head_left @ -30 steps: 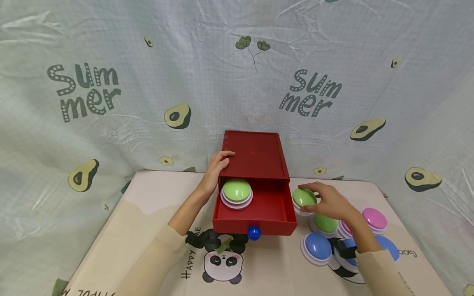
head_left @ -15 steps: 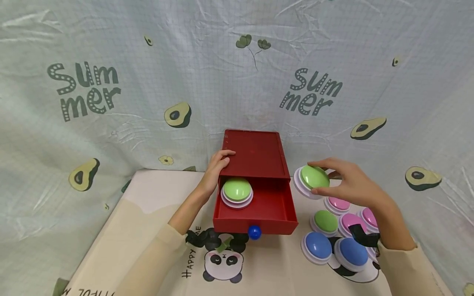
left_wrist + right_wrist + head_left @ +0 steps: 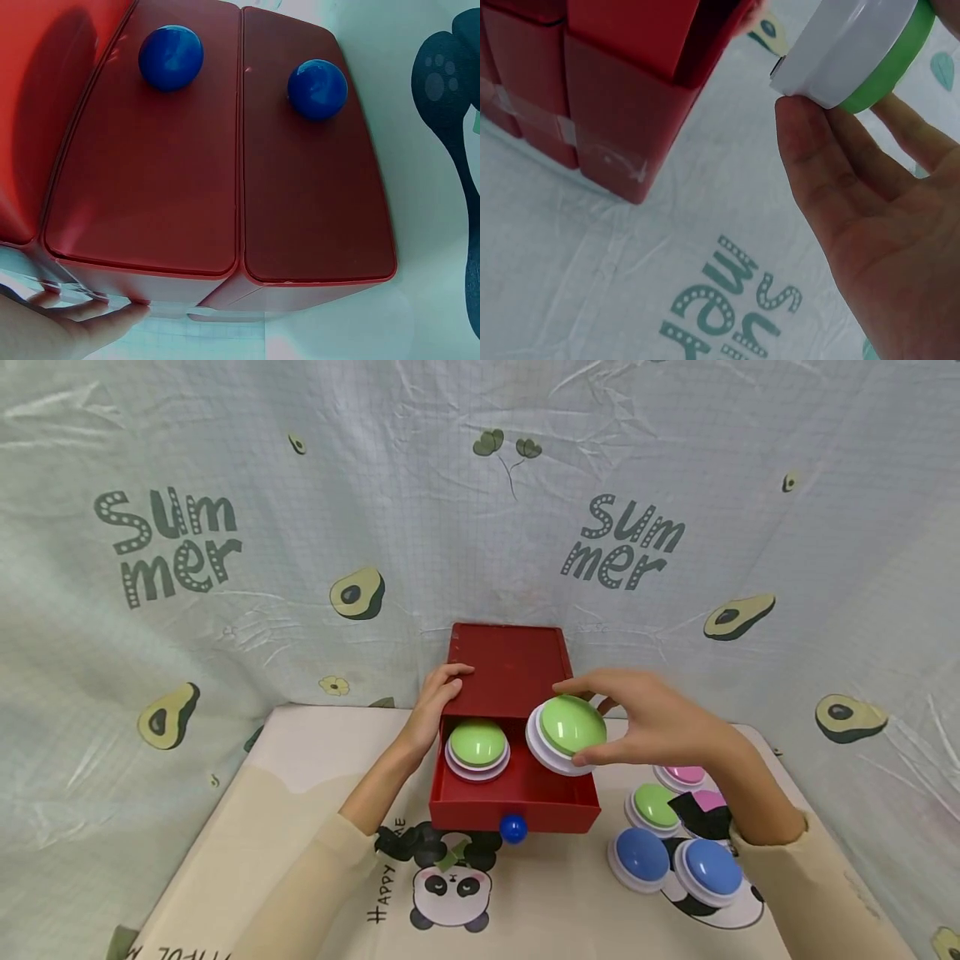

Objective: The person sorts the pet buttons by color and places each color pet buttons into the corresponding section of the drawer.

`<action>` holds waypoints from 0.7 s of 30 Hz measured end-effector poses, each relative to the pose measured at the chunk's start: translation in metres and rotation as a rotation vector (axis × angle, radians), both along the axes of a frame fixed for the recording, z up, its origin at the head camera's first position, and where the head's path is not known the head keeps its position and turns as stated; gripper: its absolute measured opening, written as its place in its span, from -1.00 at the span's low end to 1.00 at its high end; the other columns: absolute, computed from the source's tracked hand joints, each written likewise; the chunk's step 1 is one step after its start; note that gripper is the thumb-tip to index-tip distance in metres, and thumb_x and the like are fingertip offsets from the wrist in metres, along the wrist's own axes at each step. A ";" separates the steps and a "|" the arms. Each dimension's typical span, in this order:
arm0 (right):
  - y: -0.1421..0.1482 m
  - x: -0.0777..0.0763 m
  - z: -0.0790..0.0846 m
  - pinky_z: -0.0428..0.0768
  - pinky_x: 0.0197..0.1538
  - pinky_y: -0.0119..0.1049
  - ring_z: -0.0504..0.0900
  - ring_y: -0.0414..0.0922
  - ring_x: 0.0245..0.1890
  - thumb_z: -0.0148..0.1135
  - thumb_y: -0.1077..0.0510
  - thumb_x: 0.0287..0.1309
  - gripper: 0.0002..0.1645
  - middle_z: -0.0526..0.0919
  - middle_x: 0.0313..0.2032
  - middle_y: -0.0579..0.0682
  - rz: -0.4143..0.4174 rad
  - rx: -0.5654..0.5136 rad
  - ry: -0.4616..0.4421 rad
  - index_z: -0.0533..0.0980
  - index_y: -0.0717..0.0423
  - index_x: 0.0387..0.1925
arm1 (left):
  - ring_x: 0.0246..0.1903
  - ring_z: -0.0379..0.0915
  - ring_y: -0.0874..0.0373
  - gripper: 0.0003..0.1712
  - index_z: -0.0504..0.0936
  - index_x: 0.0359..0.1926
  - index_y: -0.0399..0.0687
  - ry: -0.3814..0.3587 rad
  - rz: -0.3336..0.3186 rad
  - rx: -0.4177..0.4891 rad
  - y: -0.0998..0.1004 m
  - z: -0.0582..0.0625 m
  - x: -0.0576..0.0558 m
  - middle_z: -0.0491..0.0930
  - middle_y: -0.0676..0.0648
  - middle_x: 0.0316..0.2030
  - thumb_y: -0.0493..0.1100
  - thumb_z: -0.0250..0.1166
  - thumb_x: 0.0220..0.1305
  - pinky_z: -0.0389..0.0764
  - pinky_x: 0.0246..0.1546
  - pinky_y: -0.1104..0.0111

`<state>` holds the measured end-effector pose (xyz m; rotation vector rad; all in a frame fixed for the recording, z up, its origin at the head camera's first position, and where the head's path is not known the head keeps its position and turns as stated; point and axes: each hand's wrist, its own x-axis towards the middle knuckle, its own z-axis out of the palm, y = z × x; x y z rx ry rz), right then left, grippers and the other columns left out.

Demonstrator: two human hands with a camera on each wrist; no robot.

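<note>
My right hand (image 3: 648,718) pinches a round push button with a green dome (image 3: 573,724) and a white base, thumb on one side and fingers on the other. It is held tilted over the right part of an open red drawer (image 3: 472,817) with a blue knob (image 3: 513,828). Another green button (image 3: 477,745) sits in the drawer's left part. My left hand (image 3: 435,706) rests against the left edge of the red drawer cabinet (image 3: 510,664), fingertips on its top. In the left wrist view those fingers (image 3: 112,322) touch the cabinet's side, beside two closed drawer fronts.
Right of the cabinet on the table lie a green button (image 3: 655,804), two blue buttons (image 3: 641,853) and pink buttons (image 3: 684,777) partly hidden by my right arm. A patterned cloth (image 3: 300,527) hangs close behind the cabinet.
My right hand has gripped the green button beside the cabinet, lifted it off the table and carried it left over the drawer. My left hand has stayed in place.
</note>
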<state>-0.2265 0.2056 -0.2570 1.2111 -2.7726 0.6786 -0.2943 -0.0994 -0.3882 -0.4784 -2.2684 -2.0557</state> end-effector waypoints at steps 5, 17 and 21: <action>-0.016 0.000 -0.005 0.69 0.03 -0.22 0.61 -0.25 0.02 0.64 -0.09 -0.09 -0.19 0.67 0.11 -0.23 0.016 0.060 -0.052 0.57 -0.11 0.25 | 0.48 -0.01 -0.09 -0.50 0.45 0.36 -0.05 0.004 -0.001 -0.005 0.001 -0.001 0.000 0.13 -0.16 0.49 -0.01 -0.09 0.54 0.08 0.45 -0.05; -0.038 -0.004 -0.016 0.69 0.11 -0.11 0.59 -0.13 0.09 0.66 -0.06 -0.14 -0.20 0.59 0.11 -0.14 0.034 0.221 -0.098 0.56 -0.08 0.20 | 0.48 0.01 -0.09 -0.51 0.44 0.35 -0.03 0.011 -0.005 0.000 -0.001 -0.001 -0.001 0.13 -0.15 0.48 -0.01 -0.10 0.54 0.10 0.45 -0.04; -0.041 -0.004 -0.019 0.68 0.11 -0.12 0.59 -0.13 0.06 0.68 -0.04 -0.17 -0.24 0.59 0.07 -0.12 0.036 0.239 -0.052 0.59 -0.06 0.15 | 0.47 0.02 -0.08 -0.50 0.45 0.35 -0.05 0.020 -0.003 0.000 0.000 -0.002 -0.002 0.14 -0.16 0.48 -0.02 -0.10 0.54 0.10 0.44 -0.04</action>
